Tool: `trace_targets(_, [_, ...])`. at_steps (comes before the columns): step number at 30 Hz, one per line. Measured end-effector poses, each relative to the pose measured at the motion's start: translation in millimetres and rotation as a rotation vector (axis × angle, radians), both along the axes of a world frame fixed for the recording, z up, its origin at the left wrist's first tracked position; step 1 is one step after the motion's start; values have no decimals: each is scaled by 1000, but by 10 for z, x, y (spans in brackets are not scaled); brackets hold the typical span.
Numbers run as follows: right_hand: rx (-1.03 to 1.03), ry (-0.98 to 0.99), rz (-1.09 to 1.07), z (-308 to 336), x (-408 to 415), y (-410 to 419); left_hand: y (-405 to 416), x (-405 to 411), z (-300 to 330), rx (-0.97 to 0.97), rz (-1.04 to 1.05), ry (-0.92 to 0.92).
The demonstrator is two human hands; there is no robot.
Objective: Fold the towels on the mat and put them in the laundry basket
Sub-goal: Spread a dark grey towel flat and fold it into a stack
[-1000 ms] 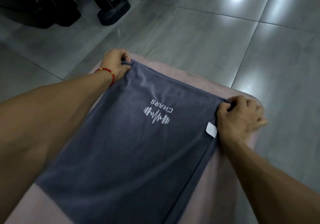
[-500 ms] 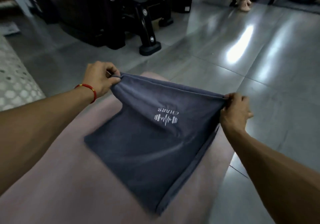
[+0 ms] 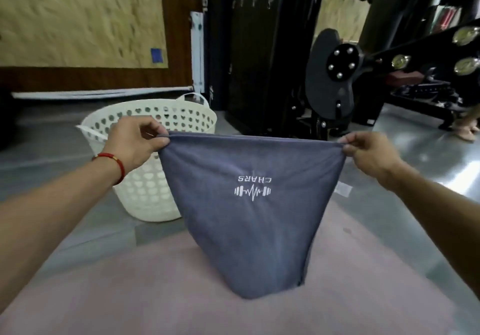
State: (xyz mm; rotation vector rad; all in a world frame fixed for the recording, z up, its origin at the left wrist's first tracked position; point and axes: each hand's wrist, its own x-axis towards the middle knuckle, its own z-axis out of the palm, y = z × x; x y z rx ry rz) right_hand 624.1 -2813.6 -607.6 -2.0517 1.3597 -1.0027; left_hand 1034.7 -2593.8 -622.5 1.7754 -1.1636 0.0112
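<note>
Matt cloth towel [image 3: 249, 220], perforated plastic basket [image 3: 148, 192], glossy floor [image 3: 415, 158]

A grey tiled floor [image 3: 52, 158] runs back to a wall with a tan textured panel [image 3: 78, 15] above dark wooden skirting [image 3: 91, 77]. A small blue square [image 3: 157, 55] sits on the panel's lower right corner. Black gym machines [image 3: 270, 49] stand at centre and right, one carrying a round bolted plate [image 3: 340, 63]. Light glares off the floor at far right.
</note>
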Motion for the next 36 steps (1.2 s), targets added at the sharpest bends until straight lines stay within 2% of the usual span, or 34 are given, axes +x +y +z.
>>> trace_targets(7, [-35,-76,197,35,714,219,962,335,168,-2,172,-6])
trace_targets(11, [-17,-163,280,-9,1017,353,1339,346,217,104,272,-113])
trace_targets(17, [-16,-68,432,-28,1270,439,1722,330,270,291,369,-238])
trace_targets(22, [-48,-34,342,-214,1449,276,1702,462,145,274,429,15])
trace_targets(26, [226,-159,283,-720,1741,186,1432,487,-226,244,456,268])
trace_targets(29, [266,-279,333,-861,1831,192,1322,515,-383,176,501,155])
trace_targets(33, [250,-400,420,-681,1522,395,1573,368,-455,79,467,-32])
trace_targets(36, [380,-365,502,-918,1094,622,1955,89,-881,137,395,-18])
